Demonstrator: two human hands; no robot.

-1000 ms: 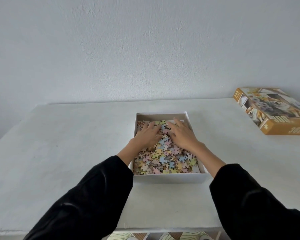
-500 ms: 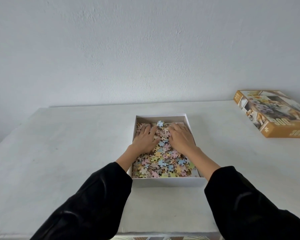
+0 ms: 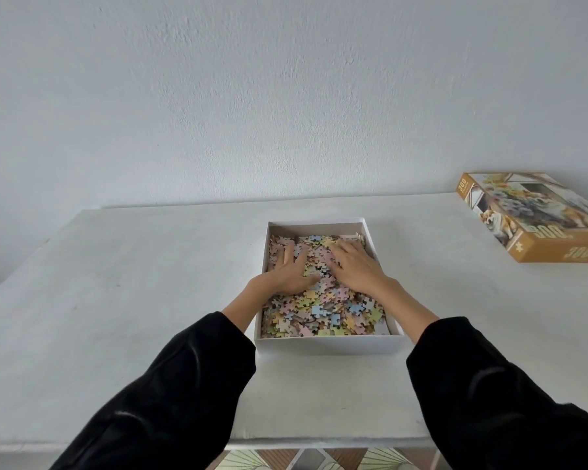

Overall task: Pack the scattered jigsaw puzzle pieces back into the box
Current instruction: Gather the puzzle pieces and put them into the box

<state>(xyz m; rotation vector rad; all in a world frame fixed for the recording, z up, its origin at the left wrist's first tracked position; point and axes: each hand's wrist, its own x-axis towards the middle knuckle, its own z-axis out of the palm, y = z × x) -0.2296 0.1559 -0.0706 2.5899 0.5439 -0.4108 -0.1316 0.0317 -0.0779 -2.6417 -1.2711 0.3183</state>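
A white open box [image 3: 330, 346] stands in the middle of the white table [image 3: 133, 283]. It is filled with several pastel jigsaw pieces [image 3: 323, 310]. My left hand [image 3: 291, 273] lies flat on the pieces in the box's left half, fingers spread toward the far wall. My right hand [image 3: 355, 269] lies flat on the pieces in the right half, fingers pointing to the far left. Both palms press down on the pile and hide the pieces beneath them. No loose pieces show on the table around the box.
The orange box lid [image 3: 537, 215], printed with dogs and flowers, lies picture-up at the table's far right. A plain white wall rises behind the table. A patterned floor shows below the table's near edge [image 3: 319, 439].
Both hands have slid a little apart over the pieces, the left toward the left wall and the right toward the far right. The pile looks flatter at the far end.
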